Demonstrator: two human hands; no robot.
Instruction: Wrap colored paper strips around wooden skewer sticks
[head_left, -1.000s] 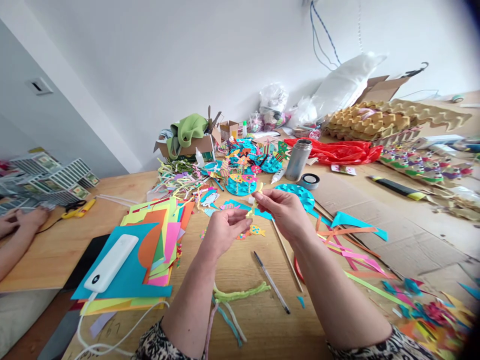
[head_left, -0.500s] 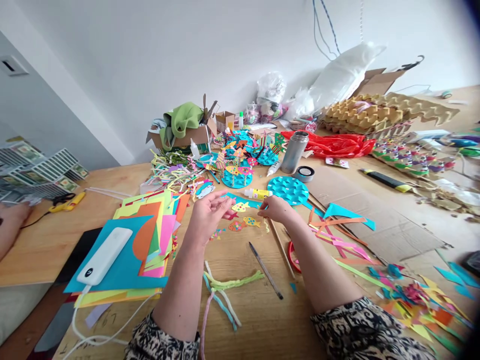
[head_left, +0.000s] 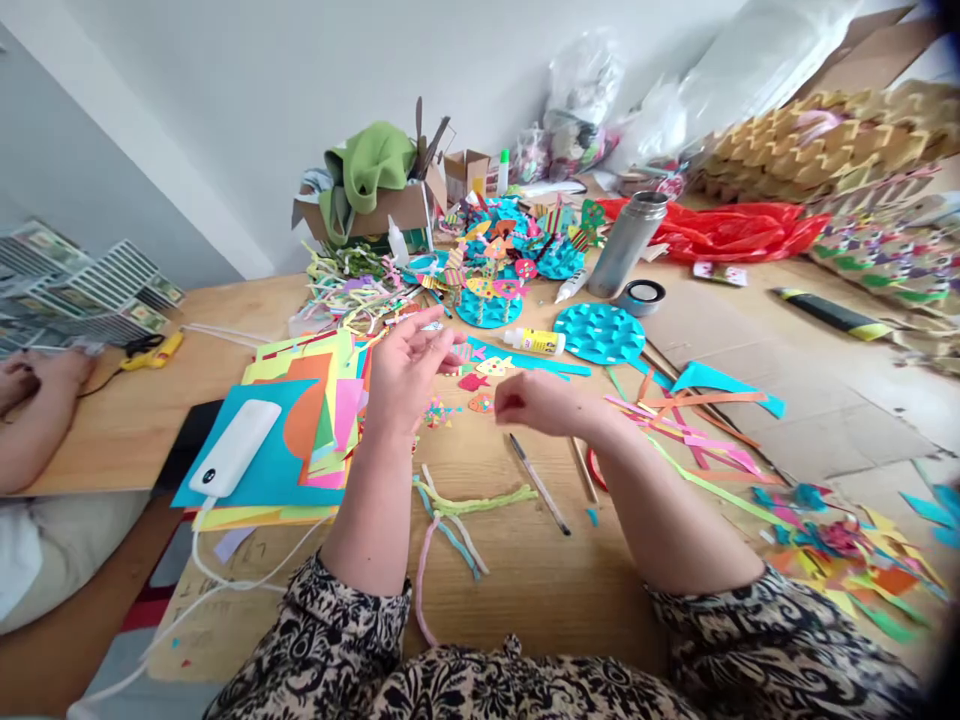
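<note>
Head view: the left hand (head_left: 409,375) is raised over the middle of the tabletop (head_left: 540,590), its fingers spread and thumb apart. The right hand (head_left: 544,403) is bent down at the wrist, fingers curled; whether it pinches anything I cannot tell, as its own back hides the fingertips. Between the two lie small paper fish: a pale yellow fish (head_left: 495,366) with coloured spots, a red fish (head_left: 473,382) nearer the near edge, and an orange fish (head_left: 481,402) just beside the right fingers, partly visible.

Beyond them, toward the far edge, a yellow-labelled glue bottle (head_left: 536,342) lies on its side next to a bumpy turquoise disc (head_left: 600,333). A steel flask (head_left: 628,243) stands behind, with its dark-topped lid (head_left: 641,297) near its base. Closer to the near edge are a pen (head_left: 538,482), set aslant, and fuzzy strands in green, blue, white and pink, the green strand (head_left: 480,499) across the others. Toward the near left corner, a white power bank (head_left: 236,447) rests on a blue sheet (head_left: 281,480) atop stacked coloured paper. On the right side lie paper strips (head_left: 705,400). At the far left, another person's forearm (head_left: 45,425) rests on wood.
</note>
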